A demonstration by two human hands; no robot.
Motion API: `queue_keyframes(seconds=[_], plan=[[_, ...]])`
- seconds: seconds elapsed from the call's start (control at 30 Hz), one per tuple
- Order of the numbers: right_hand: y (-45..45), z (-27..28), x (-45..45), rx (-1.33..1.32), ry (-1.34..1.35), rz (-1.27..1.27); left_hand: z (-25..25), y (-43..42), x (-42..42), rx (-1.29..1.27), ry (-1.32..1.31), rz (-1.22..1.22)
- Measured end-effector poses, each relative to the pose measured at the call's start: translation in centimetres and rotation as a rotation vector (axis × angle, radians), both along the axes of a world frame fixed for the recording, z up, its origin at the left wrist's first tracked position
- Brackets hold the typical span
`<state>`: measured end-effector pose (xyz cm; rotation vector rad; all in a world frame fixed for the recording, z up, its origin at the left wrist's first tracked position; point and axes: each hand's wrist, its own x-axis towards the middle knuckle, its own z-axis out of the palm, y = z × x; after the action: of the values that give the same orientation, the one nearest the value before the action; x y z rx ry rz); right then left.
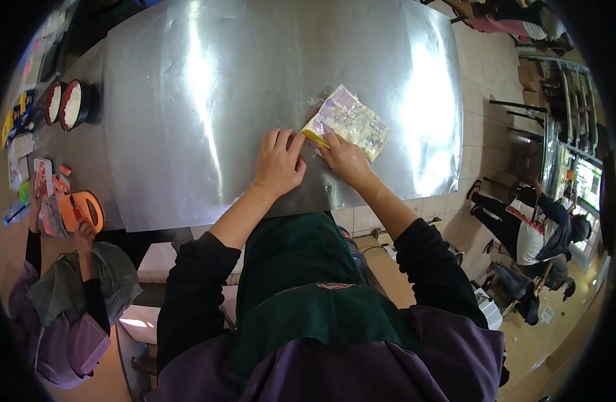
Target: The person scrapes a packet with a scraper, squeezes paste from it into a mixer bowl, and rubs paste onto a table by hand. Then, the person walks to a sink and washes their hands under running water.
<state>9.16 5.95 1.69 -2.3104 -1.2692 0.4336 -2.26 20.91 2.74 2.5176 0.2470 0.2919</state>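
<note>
A crumpled, shiny printed wrapper (351, 122) with purplish lettering lies on the metal table top in front of me. Along its near left edge runs a yellow strip (314, 139); I cannot tell if it is part of the wrapper or something on it. My right hand (348, 161) pinches this strip between thumb and fingers at the wrapper's near edge. Left of it, my left hand (277, 164) rests palm down on the metal, fingers stretched forward and slightly bent. Its index fingertip is beside the strip's left end.
The metal table top (254, 74) is glossy and curves away ahead. On the left, a co-worker's hand (85, 231) is over an orange board (90, 209), near a tray with orange pieces (43, 175). Two round dark pans (72, 105) stand beyond. People and shelves are on the right.
</note>
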Motion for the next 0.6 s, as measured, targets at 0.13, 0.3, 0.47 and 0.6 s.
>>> queue_keyframes(seconds=[0.13, 0.3, 0.47, 0.6], plan=[[-0.3, 0.7, 0.1, 0.024, 0.027, -0.039, -0.5, -1.3, 0.4, -0.047, 0.005, 0.117], [-1.2, 1.6, -0.7, -0.007, -0.006, -0.155, 0.1, -1.6, 0.9, -0.006, -0.007, 0.218], [-3.1, 1.7, -2.2, 0.096, -0.069, -0.268, 0.0, -3.0, 1.2, -0.180, 0.081, 0.279], [-3.6, 1.5, -3.1, 0.195, -0.070, -0.350, -0.7, -3.7, 2.0, -0.345, 0.186, 0.334]])
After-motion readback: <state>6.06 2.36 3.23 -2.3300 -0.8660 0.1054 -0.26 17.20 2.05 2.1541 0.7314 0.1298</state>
